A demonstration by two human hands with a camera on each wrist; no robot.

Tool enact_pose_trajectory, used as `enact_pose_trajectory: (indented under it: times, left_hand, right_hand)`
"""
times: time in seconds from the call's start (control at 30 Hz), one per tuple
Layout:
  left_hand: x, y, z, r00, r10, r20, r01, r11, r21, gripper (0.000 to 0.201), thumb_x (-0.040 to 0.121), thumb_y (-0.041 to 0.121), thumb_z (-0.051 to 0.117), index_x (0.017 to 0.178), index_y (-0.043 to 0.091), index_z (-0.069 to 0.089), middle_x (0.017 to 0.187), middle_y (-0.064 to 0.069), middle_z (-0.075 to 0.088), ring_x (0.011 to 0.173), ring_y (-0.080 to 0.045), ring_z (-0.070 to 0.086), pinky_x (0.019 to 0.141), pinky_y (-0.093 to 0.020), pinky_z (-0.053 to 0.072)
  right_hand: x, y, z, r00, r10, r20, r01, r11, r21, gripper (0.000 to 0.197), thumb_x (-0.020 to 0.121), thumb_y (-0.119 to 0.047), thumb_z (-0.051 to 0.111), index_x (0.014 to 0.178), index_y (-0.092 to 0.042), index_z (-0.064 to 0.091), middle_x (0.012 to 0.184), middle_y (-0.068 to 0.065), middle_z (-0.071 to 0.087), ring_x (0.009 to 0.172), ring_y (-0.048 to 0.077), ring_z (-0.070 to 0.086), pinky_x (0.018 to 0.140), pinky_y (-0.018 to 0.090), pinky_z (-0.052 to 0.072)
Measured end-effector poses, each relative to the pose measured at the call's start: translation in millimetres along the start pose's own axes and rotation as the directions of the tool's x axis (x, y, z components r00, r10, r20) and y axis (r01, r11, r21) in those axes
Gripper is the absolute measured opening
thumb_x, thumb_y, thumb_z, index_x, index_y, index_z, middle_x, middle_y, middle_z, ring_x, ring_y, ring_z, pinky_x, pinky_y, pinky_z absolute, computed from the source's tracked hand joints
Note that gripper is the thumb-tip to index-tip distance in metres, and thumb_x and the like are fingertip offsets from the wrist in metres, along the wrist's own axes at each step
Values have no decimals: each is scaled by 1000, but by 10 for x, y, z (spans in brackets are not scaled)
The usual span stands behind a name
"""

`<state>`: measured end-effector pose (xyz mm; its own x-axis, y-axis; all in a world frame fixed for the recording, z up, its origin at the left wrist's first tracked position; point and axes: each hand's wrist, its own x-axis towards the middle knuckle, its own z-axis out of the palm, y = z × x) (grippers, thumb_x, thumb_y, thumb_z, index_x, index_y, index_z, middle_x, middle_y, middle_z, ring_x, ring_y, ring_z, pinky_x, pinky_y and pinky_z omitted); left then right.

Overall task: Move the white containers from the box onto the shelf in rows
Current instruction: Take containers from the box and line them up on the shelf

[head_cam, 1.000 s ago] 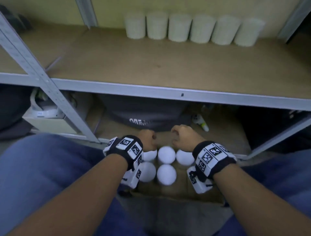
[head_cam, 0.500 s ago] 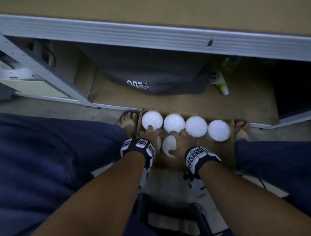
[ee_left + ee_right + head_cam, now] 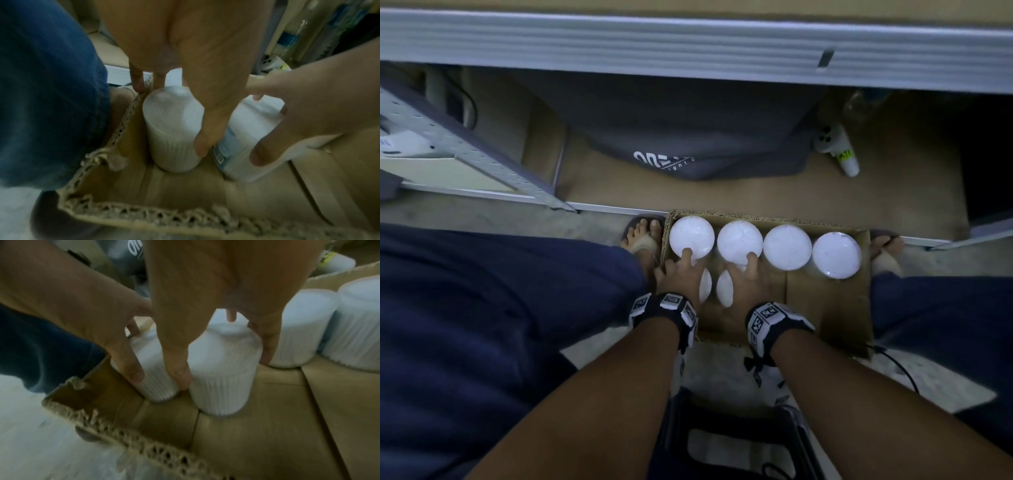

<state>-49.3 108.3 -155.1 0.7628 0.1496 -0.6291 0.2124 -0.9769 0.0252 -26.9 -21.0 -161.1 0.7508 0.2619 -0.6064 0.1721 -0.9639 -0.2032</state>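
A cardboard box (image 3: 828,308) sits on the floor between my feet. Its back row holds several white ribbed containers, from the leftmost container (image 3: 691,236) to the rightmost container (image 3: 836,254). Two more stand in front, mostly hidden under my hands. My left hand (image 3: 681,270) grips the front left container (image 3: 172,129), thumb (image 3: 205,129) down its right side. My right hand (image 3: 744,274) grips the front right container (image 3: 224,369), thumb and fingers down its sides. Both containers stand on the box floor. Only the shelf's metal front edge (image 3: 688,44) shows at the top.
A dark grey bag (image 3: 688,137) and a white bottle (image 3: 842,150) lie under the shelf. A slanted metal brace (image 3: 465,150) runs at left. Sandalled feet (image 3: 642,236) flank the box. A black stool (image 3: 739,442) is below me, and a cable (image 3: 897,366) trails right.
My view has dropped from the shelf with its row of containers to the box. Both hands have come down onto the two front containers and closed round them.
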Motion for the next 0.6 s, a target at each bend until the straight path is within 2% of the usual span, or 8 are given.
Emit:
enact_pose_trajectory:
  times: [0.07, 0.17, 0.27, 0.33, 0.43, 0.47, 0.53, 0.6]
  left_hand:
    - [-19, -14, -84, 998, 27, 48, -24, 999, -46, 83, 73, 29, 72, 142, 33, 27, 140, -5, 30, 119, -37, 43, 95, -50, 40]
    - [-104, -8, -276, 996, 46, 77, -35, 990, -137, 86, 70, 41, 73, 141, 32, 26, 138, -5, 32, 124, -39, 40, 97, -54, 42]
    - [-232, 23, -526, 996, 64, 67, -50, 981, -190, 90, 67, 40, 75, 141, 28, 25, 140, -4, 30, 135, -39, 32, 104, -56, 38]
    - [-326, 71, -757, 994, 93, 56, -84, 986, -145, 96, 63, 39, 78, 142, 27, 25, 141, -3, 31, 136, -36, 32, 107, -51, 38]
    - [-497, 157, -1145, 984, 178, -28, -180, 978, -104, 90, 51, 42, 82, 129, 25, 41, 130, -3, 47, 119, -30, 50, 99, -43, 46]
    - [-575, 187, -1277, 978, 204, -47, -208, 971, -116, 86, 50, 41, 83, 125, 25, 44, 125, -3, 50, 114, -28, 52, 96, -41, 47]
    - [-719, 227, -1526, 968, 232, -99, -244, 960, -135, 84, 50, 42, 83, 124, 26, 46, 120, 0, 49, 110, -27, 52, 91, -40, 50]
    - [-919, 265, -1793, 953, 265, -146, -284, 951, -122, 87, 50, 46, 82, 127, 30, 45, 117, -1, 47, 110, -28, 51, 90, -42, 51]
  right_hand:
    - [-56, 48, -112, 999, -12, 42, 12, 1000, -19, 74, 72, -38, 72, 137, -28, 37, 145, 11, 20, 120, 33, 47, 102, 40, 41]
    - [-165, 39, -352, 998, -26, 54, 28, 999, -31, 76, 67, -47, 72, 133, -33, 36, 137, 8, 24, 111, 35, 51, 95, 44, 46]
    - [-250, 13, -640, 989, -18, 144, 19, 1000, -4, 90, 64, -43, 77, 140, -35, 28, 144, 7, 19, 124, 39, 40, 102, 48, 41]
    - [-364, -18, -901, 989, -45, 143, 48, 999, -19, 93, 64, -40, 78, 142, -31, 27, 146, 7, 24, 131, 35, 37, 107, 47, 37]
    - [-597, -6, -1324, 992, -103, 77, 106, 994, -37, 78, 66, -30, 76, 135, -24, 38, 139, 5, 42, 127, 30, 45, 103, 45, 42]
    - [-691, 11, -1472, 992, -112, 51, 113, 993, -27, 77, 66, -30, 76, 133, -23, 39, 137, 6, 44, 125, 30, 46, 101, 44, 44]
    - [-887, 55, -1745, 993, -115, -2, 115, 993, -27, 82, 64, -34, 78, 135, -24, 38, 135, 6, 40, 124, 31, 45, 101, 43, 45]
    - [-1113, 99, -2009, 993, -104, -52, 104, 995, 4, 90, 57, -41, 81, 134, -32, 36, 129, 3, 35, 119, 32, 47, 96, 43, 48]
